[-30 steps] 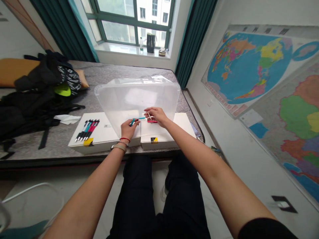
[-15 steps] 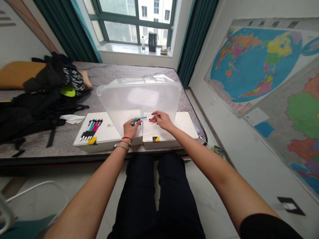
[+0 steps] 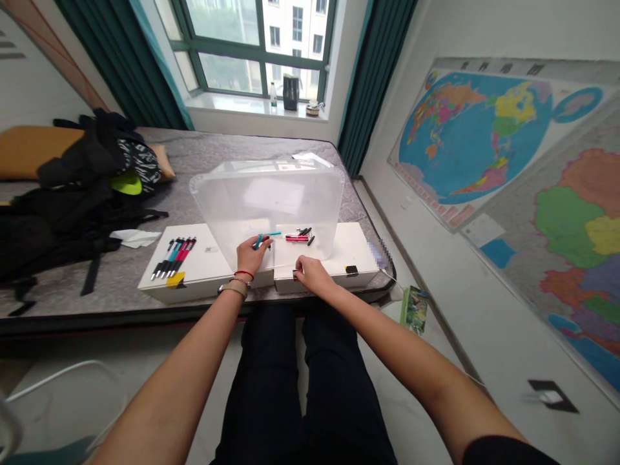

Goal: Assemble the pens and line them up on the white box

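My left hand is closed around a teal pen part, just inside the mouth of a clear plastic bin tipped on its side. Beyond those fingers lies another slim teal piece. My right hand is at the front edge of the right white box, fingertips pinched together; whatever they hold is hidden or too small to name. Red and black pen parts lie in a loose pile in the bin. Several assembled pens rest side by side on the left white box.
Both boxes sit at the front of a grey mattress. Black bags and a white tissue are on the left. A green package lies to the right, near the wall with maps. My legs are below the mattress edge.
My right hand has drawn back from the pile of pen parts to the box's front edge, uncovering the pile. My left hand still holds the teal part. The view has shifted slightly.
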Action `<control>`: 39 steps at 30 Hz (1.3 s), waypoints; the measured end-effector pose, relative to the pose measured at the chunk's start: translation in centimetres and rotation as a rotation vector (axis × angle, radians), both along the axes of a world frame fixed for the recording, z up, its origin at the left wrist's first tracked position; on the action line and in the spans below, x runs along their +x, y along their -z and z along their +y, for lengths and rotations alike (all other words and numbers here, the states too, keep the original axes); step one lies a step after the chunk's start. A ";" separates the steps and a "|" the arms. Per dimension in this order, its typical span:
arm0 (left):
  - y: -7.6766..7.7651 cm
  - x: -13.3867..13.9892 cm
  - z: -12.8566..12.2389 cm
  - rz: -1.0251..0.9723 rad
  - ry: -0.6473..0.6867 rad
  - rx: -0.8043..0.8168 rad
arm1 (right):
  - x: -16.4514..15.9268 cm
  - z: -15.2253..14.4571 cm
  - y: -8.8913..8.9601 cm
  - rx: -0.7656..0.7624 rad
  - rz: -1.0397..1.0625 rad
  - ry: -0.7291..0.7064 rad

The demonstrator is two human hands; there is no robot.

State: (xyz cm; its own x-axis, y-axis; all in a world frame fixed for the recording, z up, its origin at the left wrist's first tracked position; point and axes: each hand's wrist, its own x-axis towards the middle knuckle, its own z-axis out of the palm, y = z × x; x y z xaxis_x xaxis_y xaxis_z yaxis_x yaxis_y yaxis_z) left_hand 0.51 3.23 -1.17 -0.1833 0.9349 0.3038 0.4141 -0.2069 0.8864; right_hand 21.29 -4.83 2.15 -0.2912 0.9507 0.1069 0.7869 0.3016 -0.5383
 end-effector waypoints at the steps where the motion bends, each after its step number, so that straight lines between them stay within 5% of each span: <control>1: 0.1 0.0 0.1 -0.006 0.001 0.002 | -0.1 0.1 -0.1 -0.005 -0.020 -0.002; 16: 0.0 0.0 0.1 -0.014 0.000 0.004 | 0.4 2.7 -2.0 0.053 -0.302 -0.399; 22: -0.2 -0.1 0.0 0.001 0.005 0.002 | 1.1 7.4 -4.7 0.227 -0.121 -0.148; 27: -0.5 -0.1 -0.2 0.005 0.020 -0.009 | 1.0 10.9 -5.9 0.230 0.092 0.054; 30: -0.7 0.0 -0.3 0.010 0.033 -0.013 | 0.4 10.6 -6.4 0.093 0.393 0.083; 35: -0.8 -0.1 -0.3 0.045 0.051 -0.015 | -1.1 9.4 -7.5 -0.401 0.804 -0.075; 39: -0.7 -0.2 -0.3 0.047 0.060 -0.008 | -2.5 9.9 -7.6 -0.558 0.959 -0.145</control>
State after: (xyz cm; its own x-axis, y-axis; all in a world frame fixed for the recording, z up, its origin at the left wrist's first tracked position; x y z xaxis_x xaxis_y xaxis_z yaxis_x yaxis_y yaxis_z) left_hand 0.35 2.90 -0.46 -0.1128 0.9461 0.3036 0.4420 -0.2259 0.8681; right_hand 18.79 5.11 9.79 -0.4293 0.8993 -0.0838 -0.0496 -0.1161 -0.9920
